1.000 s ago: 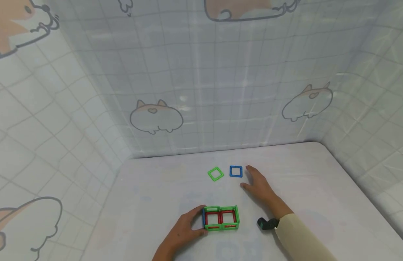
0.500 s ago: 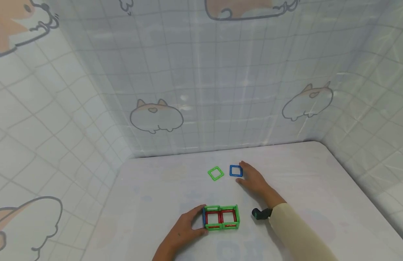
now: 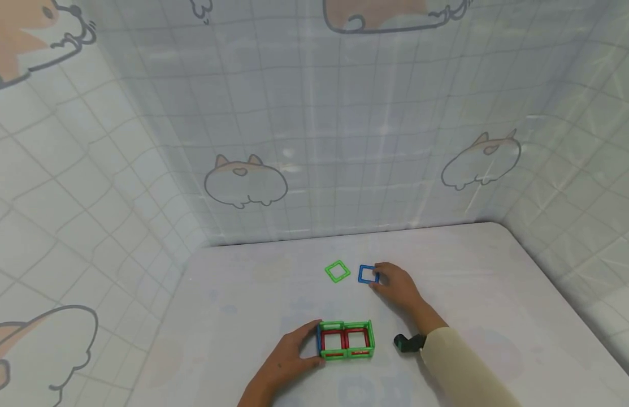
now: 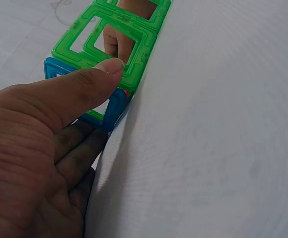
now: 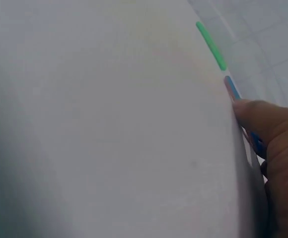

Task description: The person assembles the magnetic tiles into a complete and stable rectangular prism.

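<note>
Right hand fingers pinch the blue square tile on the table; left hand fingers grip the green-and-red block

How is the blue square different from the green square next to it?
The blue square is blue and the right hand pinches its edge; the green square is green and nothing touches it. The blue square sits fairly straight, while the green square is turned like a diamond. Both are thin open square frames lying on the white table, much the same size.
</note>
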Action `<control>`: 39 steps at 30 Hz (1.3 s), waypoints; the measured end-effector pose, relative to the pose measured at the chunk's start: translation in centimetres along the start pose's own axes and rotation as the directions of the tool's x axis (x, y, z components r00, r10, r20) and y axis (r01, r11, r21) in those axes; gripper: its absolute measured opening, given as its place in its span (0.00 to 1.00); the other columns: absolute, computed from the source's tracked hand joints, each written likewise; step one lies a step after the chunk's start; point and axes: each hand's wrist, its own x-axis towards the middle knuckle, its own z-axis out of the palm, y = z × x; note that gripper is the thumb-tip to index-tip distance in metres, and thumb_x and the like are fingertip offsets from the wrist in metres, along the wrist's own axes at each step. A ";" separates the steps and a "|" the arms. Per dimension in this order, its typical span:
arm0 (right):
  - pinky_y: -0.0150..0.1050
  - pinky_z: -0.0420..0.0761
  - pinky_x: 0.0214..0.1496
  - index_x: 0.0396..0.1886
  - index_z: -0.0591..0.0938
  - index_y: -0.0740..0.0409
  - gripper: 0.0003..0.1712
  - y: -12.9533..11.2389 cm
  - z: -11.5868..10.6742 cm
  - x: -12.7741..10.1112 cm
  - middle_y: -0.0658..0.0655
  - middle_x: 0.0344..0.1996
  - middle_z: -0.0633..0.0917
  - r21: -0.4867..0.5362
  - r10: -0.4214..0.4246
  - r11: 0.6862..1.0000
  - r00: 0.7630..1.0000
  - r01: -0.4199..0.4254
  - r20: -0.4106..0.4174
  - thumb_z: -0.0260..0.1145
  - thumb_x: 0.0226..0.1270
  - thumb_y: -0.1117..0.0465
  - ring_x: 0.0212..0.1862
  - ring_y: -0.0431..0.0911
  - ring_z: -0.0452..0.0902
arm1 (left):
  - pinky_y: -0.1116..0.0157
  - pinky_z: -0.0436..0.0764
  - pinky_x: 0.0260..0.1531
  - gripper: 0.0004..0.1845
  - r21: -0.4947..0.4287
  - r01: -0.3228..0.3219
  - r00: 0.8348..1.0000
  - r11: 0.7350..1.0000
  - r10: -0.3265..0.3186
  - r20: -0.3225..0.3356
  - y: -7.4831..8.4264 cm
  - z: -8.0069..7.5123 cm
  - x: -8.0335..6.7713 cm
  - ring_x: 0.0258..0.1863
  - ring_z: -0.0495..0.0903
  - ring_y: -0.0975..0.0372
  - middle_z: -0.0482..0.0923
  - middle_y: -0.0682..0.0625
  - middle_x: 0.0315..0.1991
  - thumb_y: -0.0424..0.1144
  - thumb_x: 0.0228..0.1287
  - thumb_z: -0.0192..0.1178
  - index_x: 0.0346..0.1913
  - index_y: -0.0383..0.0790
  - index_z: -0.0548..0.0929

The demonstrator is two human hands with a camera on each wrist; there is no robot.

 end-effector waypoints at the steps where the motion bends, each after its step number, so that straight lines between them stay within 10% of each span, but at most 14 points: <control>1: 0.56 0.69 0.72 0.55 0.84 0.58 0.25 0.0 0.0 -0.2 0.59 0.63 0.80 0.006 -0.003 1.000 1.000 0.003 -0.016 0.74 0.61 0.51 0.69 0.58 0.70 | 0.45 0.67 0.70 0.45 0.004 -0.003 1.000 1.000 0.003 0.000 0.0 0.0 0.0 0.72 0.65 0.51 0.70 0.53 0.71 0.58 0.51 0.74 0.73 0.55 0.69; 39: 0.52 0.81 0.60 0.30 0.83 0.41 0.13 -0.8 -1.1 -9.5 0.51 0.51 0.85 0.112 -0.074 0.990 0.988 0.089 -0.136 0.81 0.50 0.57 0.56 0.51 0.81 | 0.44 0.66 0.70 0.45 0.023 -0.038 0.999 0.999 0.038 -0.016 0.2 0.1 -0.2 0.72 0.66 0.51 0.70 0.52 0.70 0.57 0.52 0.74 0.73 0.55 0.68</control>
